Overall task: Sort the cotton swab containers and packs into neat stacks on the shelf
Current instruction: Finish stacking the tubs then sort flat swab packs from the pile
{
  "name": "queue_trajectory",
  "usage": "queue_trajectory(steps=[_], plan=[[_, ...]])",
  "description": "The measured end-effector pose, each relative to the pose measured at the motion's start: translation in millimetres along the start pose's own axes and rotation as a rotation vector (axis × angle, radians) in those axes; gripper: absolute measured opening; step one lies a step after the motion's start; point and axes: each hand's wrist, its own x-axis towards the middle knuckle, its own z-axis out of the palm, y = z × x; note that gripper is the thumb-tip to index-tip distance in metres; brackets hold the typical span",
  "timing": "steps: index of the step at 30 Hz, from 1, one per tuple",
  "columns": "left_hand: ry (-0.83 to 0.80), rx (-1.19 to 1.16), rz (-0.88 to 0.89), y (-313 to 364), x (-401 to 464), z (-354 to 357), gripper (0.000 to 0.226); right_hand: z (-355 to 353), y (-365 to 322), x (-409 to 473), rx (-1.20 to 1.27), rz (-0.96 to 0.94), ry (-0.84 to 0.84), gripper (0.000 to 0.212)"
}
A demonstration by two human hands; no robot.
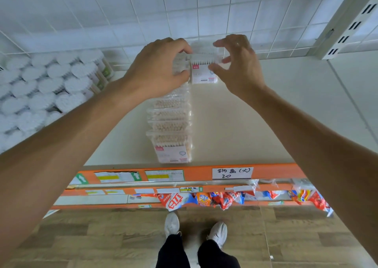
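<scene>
A clear square cotton swab box (204, 71) with a pink label stands near the back of the pale shelf (235, 124), just right of the far end of a row of like boxes (170, 124) that runs from the orange shelf edge (194, 172) toward the white wire grid (184, 12). The left hand (155, 71) holds the box's left side, fingers (182, 49) curled over its top corner and thumb against its lower left. The right hand (239, 63) pinches the right side, thumb low, fingers curled above the lid. Left of the row, round cotton swab containers (41, 92) lie stacked in tiers. Below the edge hang colourful packets (225, 199).
</scene>
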Motion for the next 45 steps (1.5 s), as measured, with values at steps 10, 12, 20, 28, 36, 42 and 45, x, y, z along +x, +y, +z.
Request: queue_trajectory(steps=[10,12,20,28,36,42,45], plan=[[0.034,-0.101,0.178,19,-125,-37,0.053,-78,-94,-158,-0.097,-0.113,-0.344,0.078],[0.071,-0.116,0.153,5,-153,-44,0.054,-70,-114,-176,-0.064,-0.097,-0.347,0.08],[0.141,-0.096,-0.022,-93,-319,-90,0.053,22,-252,-201,-0.013,-0.257,-0.384,0.076],[0.186,-0.005,-0.32,-221,-526,-168,0.055,155,-428,-235,0.033,-0.494,-0.506,0.072],[0.243,-0.057,-0.487,-314,-604,-198,0.056,240,-535,-221,0.043,-0.568,-0.614,0.069],[0.242,-0.027,-0.472,-399,-576,-210,0.058,317,-578,-177,0.077,-0.539,-0.653,0.067],[0.243,-0.039,-0.469,-446,-562,-223,0.058,358,-604,-149,0.133,-0.497,-0.67,0.064]])
